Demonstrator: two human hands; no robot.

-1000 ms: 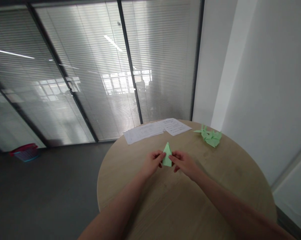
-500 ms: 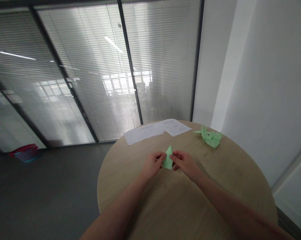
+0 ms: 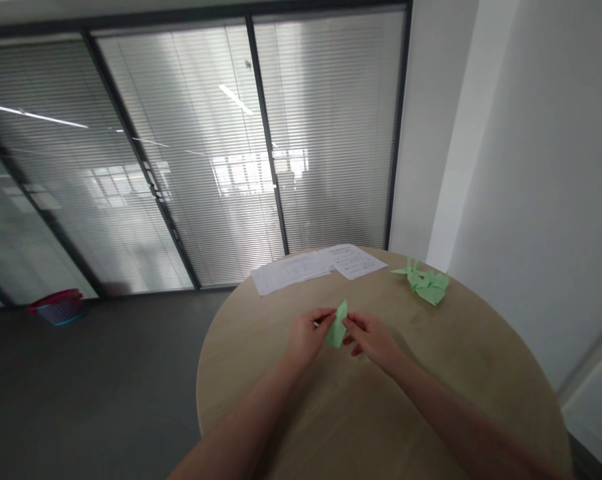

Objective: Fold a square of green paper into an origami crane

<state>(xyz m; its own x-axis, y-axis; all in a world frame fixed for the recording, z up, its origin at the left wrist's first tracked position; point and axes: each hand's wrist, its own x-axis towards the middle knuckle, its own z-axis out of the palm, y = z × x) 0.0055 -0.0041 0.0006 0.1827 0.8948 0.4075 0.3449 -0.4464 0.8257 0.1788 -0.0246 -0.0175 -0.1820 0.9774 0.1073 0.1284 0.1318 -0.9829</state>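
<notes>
A small piece of folded green paper (image 3: 337, 329), pointed at its top, is held above the middle of the round table. My left hand (image 3: 311, 335) pinches its left edge between thumb and fingers. On the opposite edge, my right hand (image 3: 369, 337) grips the paper with thumb and forefinger, its other fingers curled below. Further back to the right lie green origami figures (image 3: 428, 287) with pointed parts, close together; I cannot tell how many there are.
White printed sheets (image 3: 293, 272) lie overlapping at the far side of the wooden table (image 3: 381, 427). A red and blue basket (image 3: 58, 308) stands on the floor at the left. Behind the table is a glass partition with blinds (image 3: 331, 133); a white wall rises at the right.
The folded paper has turned slightly and looks narrower, its tip leaning right. Both hands still hold it. The whole view has shifted a little, with the scene lower in the picture.
</notes>
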